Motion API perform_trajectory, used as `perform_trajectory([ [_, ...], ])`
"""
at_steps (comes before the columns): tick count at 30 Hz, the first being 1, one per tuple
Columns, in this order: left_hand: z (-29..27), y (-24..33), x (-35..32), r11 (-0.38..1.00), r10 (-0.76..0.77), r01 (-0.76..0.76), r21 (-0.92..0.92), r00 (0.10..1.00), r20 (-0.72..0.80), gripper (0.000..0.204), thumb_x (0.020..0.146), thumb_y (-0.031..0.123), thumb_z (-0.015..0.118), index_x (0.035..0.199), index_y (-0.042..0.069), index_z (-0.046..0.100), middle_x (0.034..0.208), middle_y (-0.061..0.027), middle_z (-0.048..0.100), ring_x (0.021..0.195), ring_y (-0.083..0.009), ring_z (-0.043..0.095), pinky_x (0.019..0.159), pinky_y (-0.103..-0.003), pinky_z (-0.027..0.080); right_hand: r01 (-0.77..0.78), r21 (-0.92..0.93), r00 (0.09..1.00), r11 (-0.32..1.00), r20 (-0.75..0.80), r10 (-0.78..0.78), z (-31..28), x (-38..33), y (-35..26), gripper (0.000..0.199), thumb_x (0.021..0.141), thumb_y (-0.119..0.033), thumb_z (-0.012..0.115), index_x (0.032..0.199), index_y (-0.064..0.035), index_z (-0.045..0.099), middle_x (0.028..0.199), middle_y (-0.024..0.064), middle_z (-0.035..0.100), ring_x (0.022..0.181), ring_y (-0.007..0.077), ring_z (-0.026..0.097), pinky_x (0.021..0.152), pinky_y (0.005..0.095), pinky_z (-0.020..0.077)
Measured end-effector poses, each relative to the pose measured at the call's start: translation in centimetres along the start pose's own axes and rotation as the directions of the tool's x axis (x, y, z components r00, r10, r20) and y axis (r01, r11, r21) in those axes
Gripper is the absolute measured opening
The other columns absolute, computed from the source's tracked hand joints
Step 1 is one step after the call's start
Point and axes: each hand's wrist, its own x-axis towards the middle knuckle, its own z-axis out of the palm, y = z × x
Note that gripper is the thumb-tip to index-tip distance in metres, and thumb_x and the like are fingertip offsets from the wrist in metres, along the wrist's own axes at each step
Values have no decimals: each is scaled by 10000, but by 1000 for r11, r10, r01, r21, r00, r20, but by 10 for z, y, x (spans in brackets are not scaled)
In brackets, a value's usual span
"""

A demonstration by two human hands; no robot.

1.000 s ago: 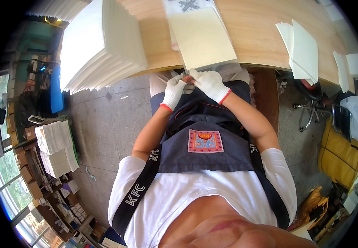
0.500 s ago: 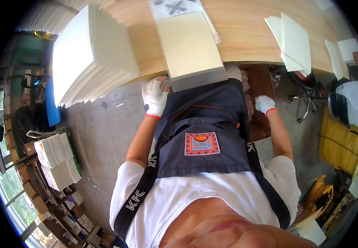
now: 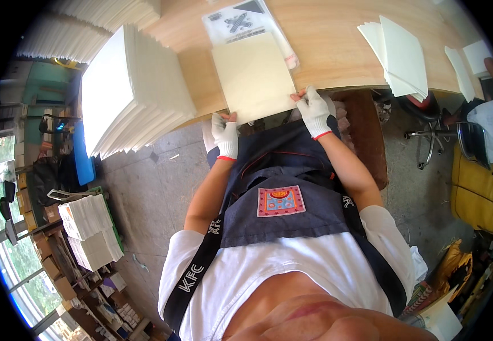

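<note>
A cream-coloured paper pad (image 3: 255, 77) lies at the table's front edge, with its near end over my lap. Clear plastic shows along its left side. At its near left corner, my left hand (image 3: 225, 139) is closed, thumb on top of the edge. My right hand (image 3: 315, 112) pinches the near right corner between thumb and fingers. Both hands wear white gloves with bare fingertips and red cuffs. Beyond the pad, partly under it, lies a clear plastic packet (image 3: 238, 21) with a dark crossed-pencil print.
A tall stack of white paper (image 3: 107, 85) stands at the table's left edge, with more stacks behind it. White folded sheets (image 3: 403, 57) lie to the right. A wheeled chair (image 3: 423, 136) and a yellow padded item (image 3: 474, 187) are at the right, near another person's arm.
My right hand has come up from beside my lap to the pad's near right corner. The grey plastic flap that hung past the near edge no longer shows. My left hand has shifted slightly.
</note>
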Motion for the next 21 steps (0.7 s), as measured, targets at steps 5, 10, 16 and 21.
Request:
perform_trajectory([
  [5, 0, 16, -8, 838, -248, 287, -464, 958, 146, 170, 850, 185, 612, 922, 54, 531, 788, -15, 575, 684, -86, 549, 576, -222, 463, -82, 40, 997, 996, 10, 82, -16, -2, 19, 267, 874, -326, 530, 856, -61, 543, 654, 104, 601, 531, 256, 565, 500, 357, 430],
  [10, -23, 119, -11, 990, 134, -142, 22, 970, 202, 240, 854, 151, 594, 1015, -26, 592, 864, -22, 593, 770, -75, 525, 675, -211, 424, -541, 611, 815, 578, 551, 180, 0, -7, 1, 210, 898, -285, 536, 906, -75, 531, 617, -5, 538, 456, 64, 500, 405, 186, 388],
  [16, -120, 223, -37, 827, 553, -516, 221, 819, -156, 115, 852, 29, 555, 935, -23, 615, 778, 8, 549, 725, -65, 477, 627, -195, 387, -427, 776, 792, 464, 569, -222, 12, 32, -155, 205, 904, -258, 537, 812, -76, 530, 590, -30, 463, 481, 63, 425, 439, 215, 330],
  [21, -215, 270, 21, 773, 633, -556, 306, 703, -324, 365, 804, 41, 409, 1113, -74, 565, 1050, -127, 616, 880, -133, 571, 779, -233, 423, -281, 825, 751, 491, 508, -423, 42, 76, -291, 252, 863, -282, 592, 736, -67, 560, 603, -8, 524, 514, 57, 489, 464, 199, 391],
])
